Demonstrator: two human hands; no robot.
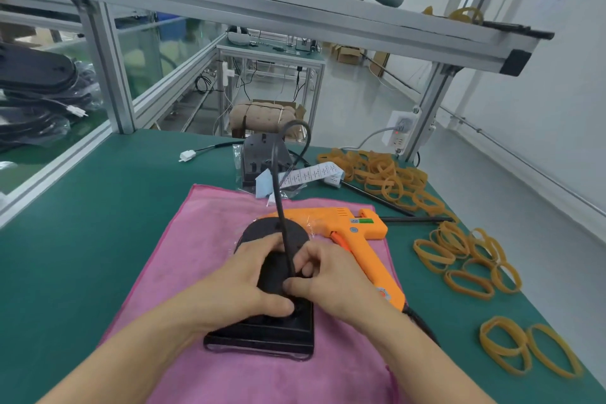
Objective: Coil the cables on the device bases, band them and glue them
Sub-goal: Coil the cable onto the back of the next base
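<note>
A black device base (262, 336) lies on a pink cloth (196, 272) in front of me. Its black cable (282, 207) rises from between my hands and arcs away toward the back of the table. My left hand (244, 279) grips the base from the left, thumb on top. My right hand (328, 275) pinches the cable where it meets the base. An orange glue gun (357, 233) lies on the cloth just right of my hands. Yellow rubber bands (459, 249) are scattered on the green table to the right.
A second black base (259, 154) in a plastic bag stands behind the cloth, with a white label strip (311, 174) beside it. A white connector (187, 155) lies at the back left. More black bases (36, 75) are stacked beyond the aluminium frame (108, 65).
</note>
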